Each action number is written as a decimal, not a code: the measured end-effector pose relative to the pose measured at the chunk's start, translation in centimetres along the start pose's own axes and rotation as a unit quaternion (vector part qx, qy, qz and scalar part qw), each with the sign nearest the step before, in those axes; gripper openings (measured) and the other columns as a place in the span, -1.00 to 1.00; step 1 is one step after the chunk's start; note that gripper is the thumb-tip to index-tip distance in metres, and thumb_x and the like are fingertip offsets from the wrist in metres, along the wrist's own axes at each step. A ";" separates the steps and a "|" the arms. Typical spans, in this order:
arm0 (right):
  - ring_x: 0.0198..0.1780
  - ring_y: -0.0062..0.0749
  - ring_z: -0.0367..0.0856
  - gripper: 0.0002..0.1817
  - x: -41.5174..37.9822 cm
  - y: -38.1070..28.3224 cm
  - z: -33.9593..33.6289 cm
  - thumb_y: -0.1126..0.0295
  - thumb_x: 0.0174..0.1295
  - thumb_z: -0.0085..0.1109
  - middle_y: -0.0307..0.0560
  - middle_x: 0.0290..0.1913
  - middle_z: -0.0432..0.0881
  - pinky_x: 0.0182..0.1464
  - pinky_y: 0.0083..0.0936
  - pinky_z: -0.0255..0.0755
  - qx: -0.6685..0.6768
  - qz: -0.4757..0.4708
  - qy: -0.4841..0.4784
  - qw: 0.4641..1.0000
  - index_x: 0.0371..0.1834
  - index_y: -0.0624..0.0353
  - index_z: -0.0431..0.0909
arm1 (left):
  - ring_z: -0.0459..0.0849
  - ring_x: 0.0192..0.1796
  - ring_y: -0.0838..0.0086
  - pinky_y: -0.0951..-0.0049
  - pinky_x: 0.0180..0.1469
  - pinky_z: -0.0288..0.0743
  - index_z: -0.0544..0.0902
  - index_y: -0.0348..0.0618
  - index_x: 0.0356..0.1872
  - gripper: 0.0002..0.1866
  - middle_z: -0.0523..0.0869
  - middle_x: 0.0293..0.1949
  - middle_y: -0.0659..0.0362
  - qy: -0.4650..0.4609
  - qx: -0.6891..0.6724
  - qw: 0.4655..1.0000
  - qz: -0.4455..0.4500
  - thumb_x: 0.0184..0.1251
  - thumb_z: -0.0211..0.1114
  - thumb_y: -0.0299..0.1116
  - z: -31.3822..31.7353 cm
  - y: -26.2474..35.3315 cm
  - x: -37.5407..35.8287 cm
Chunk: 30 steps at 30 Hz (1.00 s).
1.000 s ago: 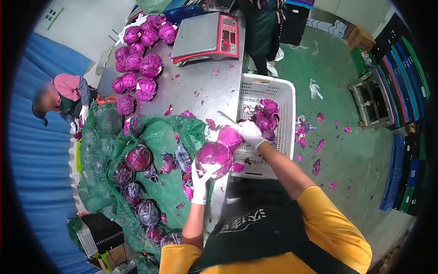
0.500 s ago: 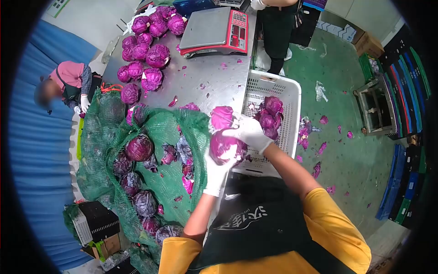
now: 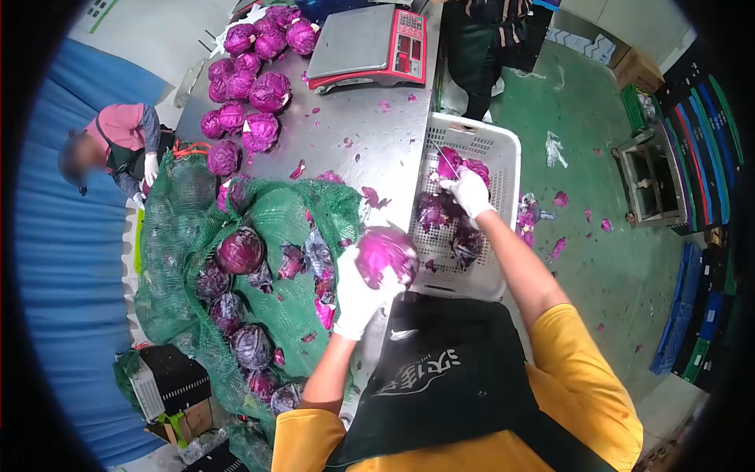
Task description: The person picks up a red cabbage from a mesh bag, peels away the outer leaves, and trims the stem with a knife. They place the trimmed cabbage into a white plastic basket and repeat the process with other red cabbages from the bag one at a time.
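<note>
Head view, the person's left hand (image 3: 360, 299), grip cupping a purple cabbage (image 3: 388, 255) just left of the white crate (image 3: 508, 197), right hand (image 3: 469, 194) over the crate, grip curled around a thin knife (image 3: 447, 161).

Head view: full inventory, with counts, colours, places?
Table: one, metallic grey, centre
Scale: one, red-grey, table's far end
Table cabbages: over ten, purple, beside scale
Net: one, green, near left
Net cabbages: several, dark purple, on net
Held cabbage: one, purple, centre
Crate: one, white, right of table
Knife: one, silvery, over crate
Leaves: many, purple, table, crate, floor
Curtain: one, blue, left
Panels: several, multicoloured, far right
Other people: two, dark-aproned, left, top
Left hand: one, white-gloved, on held cabbage
Right hand: one, white-gloved, with knife
</note>
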State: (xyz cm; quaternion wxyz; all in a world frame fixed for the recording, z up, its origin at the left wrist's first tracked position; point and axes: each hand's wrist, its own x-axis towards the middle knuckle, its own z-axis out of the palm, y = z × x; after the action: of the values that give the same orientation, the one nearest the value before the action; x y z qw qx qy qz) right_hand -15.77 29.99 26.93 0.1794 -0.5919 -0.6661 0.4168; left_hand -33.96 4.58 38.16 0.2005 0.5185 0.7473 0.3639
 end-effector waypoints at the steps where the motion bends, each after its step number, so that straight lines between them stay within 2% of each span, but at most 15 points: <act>1: -0.40 -0.20 0.63 -0.64 -2.1 -1.7 -1.1 0.21 0.20 0.22 0.05 -0.34 0.67 -0.29 -0.34 0.49 -0.049 -0.045 0.059 0.996 -0.08 0.27 0.54 | 0.54 0.09 0.09 0.25 0.16 0.43 0.27 -0.34 0.21 0.03 0.47 0.05 -0.14 -0.013 0.054 0.996 -0.070 -0.32 0.64 -0.08 -0.9 1.7 0.5; 2: -0.35 -0.02 0.65 -0.62 -4.7 -3.5 -2.0 0.11 0.22 0.17 0.09 -0.28 0.67 -0.26 -0.22 0.50 -0.097 -0.094 0.118 0.984 -0.18 0.26 0.55 | 0.54 0.09 0.08 0.24 0.16 0.43 0.23 -0.36 0.25 0.06 0.46 0.06 -0.15 0.005 0.066 0.991 -0.116 -0.27 0.61 -0.03 -0.9 1.9 0.8; 4: -0.36 -0.03 0.63 -0.60 -7.2 -4.9 -1.2 0.06 0.26 0.10 -0.03 -0.25 0.66 -0.25 -0.23 0.50 -0.024 -0.118 0.015 0.993 -0.14 0.20 0.55 | 0.51 0.13 0.08 0.22 0.18 0.41 0.18 -0.38 0.30 0.11 0.42 0.12 -0.17 -0.019 0.082 0.983 -0.161 -0.25 0.58 0.02 -1.6 2.0 2.1; 6: -0.36 -0.04 0.63 -0.57 -9.6 -4.1 1.1 0.03 0.26 0.06 -0.06 -0.27 0.64 -0.24 -0.24 0.50 -0.124 -0.430 0.056 0.892 -0.05 0.17 0.55 | 0.47 0.19 0.06 0.22 0.22 0.38 0.14 -0.38 0.34 0.15 0.39 0.16 -0.19 -0.021 0.079 0.985 -0.153 -0.23 0.57 0.06 -1.5 1.1 2.3; 8: -0.37 -0.04 0.62 -0.56 -12.6 -6.5 2.0 0.08 0.25 0.08 -0.03 -0.33 0.62 -0.27 -0.23 0.49 -0.067 -0.292 -0.071 0.951 0.05 0.15 0.50 | 0.42 0.24 0.03 0.23 0.26 0.34 0.10 -0.44 0.36 0.21 0.36 0.21 -0.22 -0.055 0.046 0.987 -0.142 -0.25 0.57 0.09 -1.4 1.6 3.1; 10: -0.36 -0.04 0.62 -0.52 -14.4 -8.0 1.5 0.09 0.22 0.10 0.02 -0.38 0.62 -0.28 -0.21 0.48 -0.062 -0.345 -0.032 0.936 0.11 0.16 0.44 | 0.40 0.27 0.02 0.26 0.29 0.31 0.05 -0.53 0.36 0.29 0.35 0.22 -0.26 -0.056 0.093 0.986 -0.130 -0.29 0.58 0.13 -0.8 1.3 3.0; 11: -0.36 -0.06 0.62 -0.44 -14.7 -9.1 1.1 0.10 0.21 0.11 0.03 -0.37 0.62 -0.28 -0.21 0.47 0.000 -0.230 -0.107 0.967 0.19 0.20 0.36 | 0.40 0.28 0.02 0.27 0.30 0.31 0.04 -0.56 0.35 0.32 0.34 0.24 -0.28 -0.076 0.100 0.981 -0.145 -0.31 0.57 0.16 -0.6 1.5 3.1; 14: -0.37 -0.07 0.62 -0.40 -14.3 -7.7 2.0 0.07 0.22 0.10 0.08 -0.39 0.62 -0.30 -0.21 0.47 -0.053 -0.237 -0.092 0.966 0.21 0.26 0.33 | 0.48 0.23 0.02 0.27 0.22 0.40 0.01 -0.62 0.34 0.38 0.41 0.20 -0.33 -0.122 0.143 0.965 -0.183 -0.34 0.54 0.27 -0.9 3.7 4.6; 16: -0.40 -0.08 0.63 -0.39 -14.4 -8.0 2.0 0.04 0.24 0.07 0.08 -0.45 0.61 -0.33 -0.20 0.46 -0.077 -0.230 -0.086 0.966 0.22 0.27 0.32 | 0.63 0.02 -0.07 0.27 0.02 0.55 -0.05 -0.73 0.31 0.46 0.55 0.03 -0.36 -0.145 0.151 0.961 -0.181 -0.35 0.48 0.37 -1.0 3.5 5.2; 20: -0.43 -0.07 0.63 -0.48 -13.7 -9.4 1.7 0.07 0.29 -0.01 0.08 -0.50 0.61 -0.35 -0.18 0.46 -0.102 -0.191 -0.090 0.972 0.16 0.24 0.35 | 0.67 -0.06 0.01 0.27 -0.08 0.59 -0.01 -0.76 0.29 0.43 0.59 -0.06 -0.34 -0.126 0.230 0.953 -0.151 -0.28 0.40 0.43 0.4 2.7 5.4; 21: -0.42 -0.07 0.63 -0.52 -13.1 -9.4 1.6 0.10 0.29 -0.02 0.09 -0.50 0.61 -0.34 -0.17 0.46 -0.106 -0.189 -0.089 0.972 0.11 0.25 0.38 | 0.69 -0.16 0.02 0.26 -0.15 0.60 0.00 -0.79 0.27 0.41 0.61 -0.12 -0.31 -0.094 0.250 0.958 -0.104 -0.24 0.35 0.46 0.9 2.6 5.3; 24: -0.36 -0.04 0.64 -0.63 -11.2 -9.0 1.8 0.16 0.29 -0.02 0.10 -0.44 0.62 -0.30 -0.16 0.48 -0.106 -0.164 -0.070 0.978 -0.03 0.22 0.46 | 0.71 -0.19 0.00 0.27 -0.16 0.60 0.09 -0.78 0.26 0.40 0.65 -0.21 -0.29 -0.053 0.330 0.940 -0.073 -0.27 0.35 0.48 3.0 0.1 4.8; 25: -0.32 -0.05 0.64 -0.66 -10.2 -8.6 1.8 0.17 0.27 -0.01 0.07 -0.41 0.62 -0.29 -0.16 0.49 -0.150 -0.186 -0.051 0.970 -0.06 0.18 0.49 | 0.70 -0.21 -0.01 0.27 -0.17 0.60 0.10 -0.76 0.26 0.38 0.65 -0.22 -0.30 -0.103 0.283 0.941 -0.157 -0.25 0.35 0.46 1.3 4.5 5.6; 28: -0.28 -0.10 0.63 -0.73 -5.6 -3.4 6.0 0.22 0.25 0.02 0.00 -0.37 0.60 -0.28 -0.20 0.51 -0.220 -0.203 -0.029 0.954 -0.11 0.11 0.55 | 0.70 -0.17 -0.01 0.26 -0.13 0.59 0.11 -0.71 0.28 0.35 0.64 -0.18 -0.31 -0.144 0.267 0.928 -0.214 -0.25 0.38 0.43 0.1 4.8 5.5; 30: -0.27 -0.13 0.62 -0.76 -5.1 -1.4 7.1 0.25 0.24 0.03 -0.04 -0.37 0.59 -0.27 -0.23 0.51 -0.248 -0.201 -0.041 0.947 -0.13 0.08 0.57 | 0.66 -0.03 0.00 0.25 -0.02 0.54 0.11 -0.60 0.32 0.27 0.63 -0.08 -0.27 -0.084 0.216 0.955 -0.188 -0.19 0.45 0.31 -0.2 2.3 4.6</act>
State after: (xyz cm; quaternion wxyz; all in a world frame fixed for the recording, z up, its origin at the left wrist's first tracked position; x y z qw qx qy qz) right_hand -20.71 22.86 25.11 0.0794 -0.4544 -0.8602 0.2172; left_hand -34.43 9.16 40.37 0.2104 0.4284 0.8725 0.1051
